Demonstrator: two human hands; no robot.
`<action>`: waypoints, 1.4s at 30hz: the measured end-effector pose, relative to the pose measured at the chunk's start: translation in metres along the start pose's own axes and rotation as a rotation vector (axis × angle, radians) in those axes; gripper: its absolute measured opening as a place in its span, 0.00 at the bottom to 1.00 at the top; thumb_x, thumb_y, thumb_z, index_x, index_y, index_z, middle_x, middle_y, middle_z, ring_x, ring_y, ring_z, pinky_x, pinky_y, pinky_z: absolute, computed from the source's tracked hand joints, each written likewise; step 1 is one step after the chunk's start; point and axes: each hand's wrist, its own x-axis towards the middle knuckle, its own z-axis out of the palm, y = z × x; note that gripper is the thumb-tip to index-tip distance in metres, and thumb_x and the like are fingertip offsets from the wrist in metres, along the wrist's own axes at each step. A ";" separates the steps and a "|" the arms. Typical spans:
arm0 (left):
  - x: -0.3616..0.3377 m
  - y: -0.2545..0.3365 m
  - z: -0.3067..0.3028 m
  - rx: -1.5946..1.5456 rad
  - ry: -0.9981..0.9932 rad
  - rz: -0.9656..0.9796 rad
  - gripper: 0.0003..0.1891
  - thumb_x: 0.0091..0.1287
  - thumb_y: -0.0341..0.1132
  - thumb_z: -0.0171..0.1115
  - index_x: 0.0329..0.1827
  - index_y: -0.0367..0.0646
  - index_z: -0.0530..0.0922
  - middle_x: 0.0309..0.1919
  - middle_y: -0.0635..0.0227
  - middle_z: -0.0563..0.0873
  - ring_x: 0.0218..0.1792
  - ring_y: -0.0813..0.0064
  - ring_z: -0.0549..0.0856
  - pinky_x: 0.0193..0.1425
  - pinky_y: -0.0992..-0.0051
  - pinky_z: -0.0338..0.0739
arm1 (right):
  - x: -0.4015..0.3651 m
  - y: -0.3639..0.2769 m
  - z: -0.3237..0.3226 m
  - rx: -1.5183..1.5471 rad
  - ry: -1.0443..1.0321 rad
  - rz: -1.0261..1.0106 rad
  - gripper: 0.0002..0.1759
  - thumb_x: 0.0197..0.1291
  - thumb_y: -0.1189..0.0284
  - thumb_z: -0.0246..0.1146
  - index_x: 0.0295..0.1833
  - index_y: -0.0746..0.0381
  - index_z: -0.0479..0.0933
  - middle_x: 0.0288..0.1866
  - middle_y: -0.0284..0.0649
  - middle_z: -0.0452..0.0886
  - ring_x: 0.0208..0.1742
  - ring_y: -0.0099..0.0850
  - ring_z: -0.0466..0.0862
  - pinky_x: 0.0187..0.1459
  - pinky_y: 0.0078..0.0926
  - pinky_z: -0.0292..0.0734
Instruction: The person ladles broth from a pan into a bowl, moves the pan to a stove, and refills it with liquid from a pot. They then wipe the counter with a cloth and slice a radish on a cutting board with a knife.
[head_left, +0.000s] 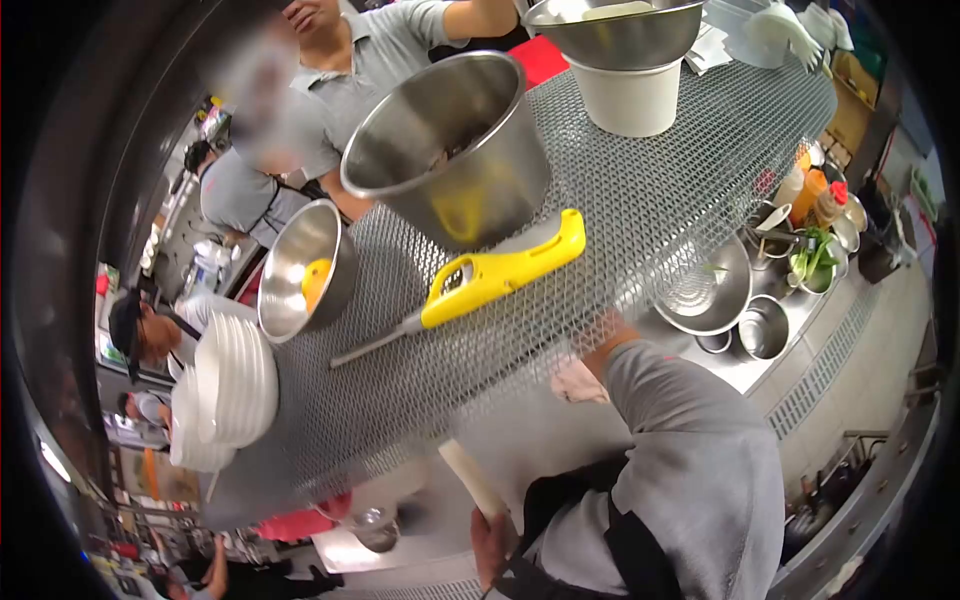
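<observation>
In the head view, the left hand (490, 545) of the person wearing the camera lies at the lower centre, its fingers closed around the lower end of a pale, elongated, rod-like object (465, 475); the object tilts, its free end toward the upper left. The right hand (598, 338) extends below a metal mesh shelf (690, 170); blur and mesh obscure it, so whether its fingers are apart or together cannot be told. A pale pink, cloth-like item (580, 382) lies just beside it.

On the shelf, a yellow gas lighter with a long metal nozzle (500, 278) lies just beside a deep stainless-steel pot (490, 190) with dark contents. Farther left are a round stainless-steel bowl (285, 295) containing a yellow item (316, 283) and a stack of white dishes (240, 385). A white tub (630, 100) carries a wide metal bowl (640, 40).

Below, at right, a grey worktop (745, 378) bears a broad steel basin (705, 290) and a small cylindrical steel pot (765, 328). A co-worker in a grey shirt (385, 50) stands beyond the shelf.
</observation>
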 end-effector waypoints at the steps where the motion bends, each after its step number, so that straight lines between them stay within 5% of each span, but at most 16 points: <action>1: 0.003 -0.014 -0.005 -0.007 0.011 0.008 0.16 0.65 0.39 0.57 0.50 0.36 0.72 0.37 0.64 0.81 0.37 0.76 0.79 0.40 0.76 0.74 | 0.007 0.001 0.003 -0.011 -0.010 0.009 0.22 0.61 0.60 0.52 0.52 0.63 0.78 0.54 0.49 0.79 0.58 0.45 0.76 0.60 0.42 0.66; 10: 0.031 0.019 0.000 0.240 -0.038 -0.023 0.20 0.60 0.37 0.58 0.53 0.34 0.71 0.41 0.58 0.81 0.42 0.69 0.80 0.48 0.71 0.74 | 0.011 0.009 0.011 0.001 -0.033 -0.003 0.21 0.61 0.61 0.52 0.51 0.62 0.79 0.54 0.48 0.79 0.58 0.44 0.76 0.60 0.43 0.66; 13: 0.069 -0.034 -0.001 0.273 -0.023 0.095 0.22 0.59 0.35 0.59 0.55 0.33 0.70 0.44 0.54 0.80 0.45 0.64 0.80 0.51 0.68 0.73 | 0.012 0.007 0.009 0.014 -0.031 -0.003 0.20 0.61 0.61 0.52 0.51 0.61 0.79 0.54 0.48 0.79 0.58 0.44 0.76 0.59 0.43 0.66; 21: 0.128 -0.061 0.022 0.704 0.117 0.223 0.28 0.57 0.38 0.61 0.58 0.32 0.68 0.48 0.45 0.78 0.50 0.47 0.78 0.55 0.58 0.71 | -0.013 0.027 -0.005 0.022 -0.042 -0.052 0.20 0.61 0.62 0.51 0.51 0.60 0.80 0.54 0.47 0.79 0.58 0.43 0.77 0.59 0.44 0.66; 24: 0.136 -0.068 0.026 0.831 0.189 0.314 0.27 0.56 0.38 0.61 0.56 0.33 0.69 0.49 0.46 0.77 0.50 0.47 0.77 0.54 0.55 0.71 | -0.046 0.041 0.003 -0.092 -0.042 -0.145 0.19 0.61 0.62 0.51 0.51 0.60 0.80 0.55 0.46 0.80 0.58 0.43 0.77 0.59 0.44 0.66; 26: 0.134 -0.053 0.041 0.934 0.278 0.262 0.26 0.54 0.36 0.60 0.56 0.34 0.69 0.48 0.47 0.76 0.50 0.47 0.76 0.52 0.53 0.70 | -0.055 0.077 0.038 -0.424 -0.100 -0.367 0.19 0.61 0.63 0.51 0.50 0.59 0.80 0.55 0.46 0.80 0.58 0.43 0.77 0.59 0.44 0.66; 27: 0.129 -0.037 0.049 0.942 0.355 0.190 0.26 0.53 0.35 0.59 0.56 0.34 0.69 0.48 0.48 0.75 0.50 0.47 0.75 0.51 0.52 0.70 | -0.113 0.054 -0.031 -0.562 -0.256 -0.364 0.18 0.63 0.63 0.49 0.47 0.56 0.82 0.54 0.48 0.80 0.58 0.41 0.77 0.58 0.44 0.67; 28: 0.123 -0.019 0.059 0.825 0.429 0.364 0.25 0.53 0.34 0.59 0.55 0.35 0.69 0.49 0.48 0.75 0.50 0.47 0.75 0.53 0.51 0.69 | -0.115 0.064 -0.027 -0.599 -0.384 -0.444 0.17 0.62 0.65 0.50 0.42 0.59 0.83 0.47 0.48 0.82 0.52 0.44 0.79 0.57 0.43 0.68; 29: 0.122 -0.007 0.075 0.726 0.507 0.553 0.25 0.53 0.33 0.59 0.55 0.35 0.70 0.50 0.47 0.74 0.51 0.46 0.74 0.54 0.50 0.68 | -0.132 0.090 0.007 -0.066 0.356 -0.434 0.16 0.59 0.64 0.54 0.41 0.62 0.82 0.40 0.47 0.83 0.45 0.48 0.81 0.51 0.46 0.72; 30: 0.138 -0.023 0.101 0.697 0.593 0.825 0.24 0.53 0.34 0.59 0.55 0.36 0.70 0.51 0.47 0.74 0.53 0.47 0.73 0.58 0.51 0.66 | -0.170 0.069 -0.037 0.073 0.307 -0.375 0.15 0.52 0.65 0.57 0.39 0.65 0.76 0.40 0.54 0.80 0.44 0.47 0.80 0.47 0.42 0.74; 31: 0.141 -0.015 0.129 0.639 0.408 0.790 0.29 0.54 0.37 0.61 0.59 0.35 0.68 0.53 0.46 0.74 0.57 0.47 0.71 0.62 0.54 0.65 | -0.181 0.063 -0.046 0.286 0.190 -0.195 0.16 0.50 0.64 0.59 0.38 0.66 0.75 0.39 0.52 0.80 0.42 0.48 0.80 0.45 0.42 0.74; 32: 0.158 -0.018 0.169 0.548 0.124 0.582 0.35 0.54 0.40 0.63 0.64 0.35 0.65 0.57 0.46 0.72 0.64 0.47 0.66 0.66 0.56 0.61 | -0.187 0.069 -0.047 0.338 0.211 -0.241 0.13 0.50 0.67 0.61 0.37 0.64 0.74 0.36 0.49 0.80 0.39 0.46 0.80 0.42 0.40 0.74; 33: 0.141 0.024 0.188 0.573 0.061 0.657 0.37 0.54 0.43 0.64 0.66 0.37 0.64 0.60 0.47 0.70 0.67 0.49 0.62 0.69 0.55 0.57 | -0.195 0.077 -0.046 0.393 0.240 -0.256 0.10 0.50 0.69 0.62 0.35 0.62 0.72 0.34 0.46 0.80 0.36 0.43 0.80 0.39 0.37 0.73; 37: 0.148 0.028 0.248 0.741 0.122 0.707 0.33 0.56 0.45 0.61 0.64 0.39 0.67 0.62 0.49 0.69 0.69 0.52 0.60 0.70 0.55 0.55 | -0.206 0.127 -0.033 0.605 0.187 -0.343 0.08 0.51 0.73 0.62 0.34 0.62 0.70 0.28 0.39 0.75 0.30 0.33 0.75 0.36 0.30 0.72; 41: 0.191 -0.013 0.247 0.947 0.146 0.870 0.23 0.59 0.40 0.56 0.58 0.42 0.73 0.60 0.50 0.71 0.66 0.54 0.65 0.68 0.57 0.59 | -0.234 0.136 -0.058 0.573 0.123 -0.323 0.06 0.54 0.75 0.60 0.33 0.62 0.70 0.27 0.37 0.74 0.29 0.28 0.74 0.36 0.28 0.71; 42: 0.195 -0.009 0.235 0.824 0.049 0.759 0.20 0.60 0.38 0.54 0.54 0.42 0.74 0.58 0.50 0.73 0.64 0.56 0.68 0.66 0.58 0.62 | -0.241 0.137 -0.059 0.585 0.149 -0.404 0.03 0.57 0.76 0.58 0.34 0.62 0.70 0.27 0.36 0.74 0.27 0.25 0.74 0.32 0.25 0.72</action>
